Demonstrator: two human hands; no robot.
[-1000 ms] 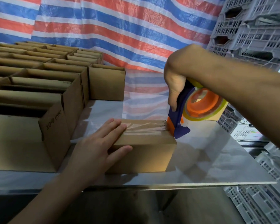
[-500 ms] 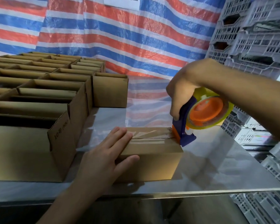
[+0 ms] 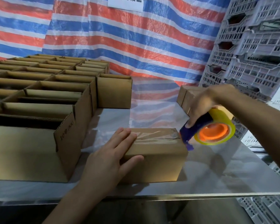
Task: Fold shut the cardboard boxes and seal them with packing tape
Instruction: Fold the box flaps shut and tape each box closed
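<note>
A small closed cardboard box (image 3: 158, 160) lies on the shiny metal table (image 3: 217, 172), with clear tape along its top seam. My left hand (image 3: 110, 157) rests flat on the box's left end, thumb on the front face. My right hand (image 3: 204, 104) grips the blue handle of a tape dispenser (image 3: 207, 131) with an orange hub and a yellowish roll. The dispenser's blade end sits at the box's right edge, tilted down over it.
Several open-topped cardboard boxes (image 3: 44, 101) fill the table's left side, one more (image 3: 114, 91) standing alone behind. Closed boxes (image 3: 187, 97) sit at the back right. Grey plastic crates (image 3: 252, 50) are stacked on the right. A striped tarp (image 3: 120, 38) hangs behind.
The dispenser has moved right and down past the box's right edge, tilting so the roll faces me. My left hand stays on the box. The camera has tilted up.
</note>
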